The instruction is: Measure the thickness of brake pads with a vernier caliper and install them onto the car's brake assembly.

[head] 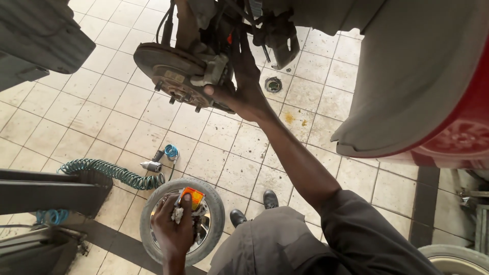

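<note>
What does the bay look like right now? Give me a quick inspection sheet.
Surface: pale tiled floor, stained, with a round drain.
Job's things: brake disc with caliper on the raised red car; small orange box.
Clutter: removed wheel lying flat; air tool.
Hands: right hand grips the caliper area; left hand holds the orange box and a whitish rag.
Cables: coiled blue air hose on the floor.
Surroundings: lift arm at left; second tyre at lower right.
</note>
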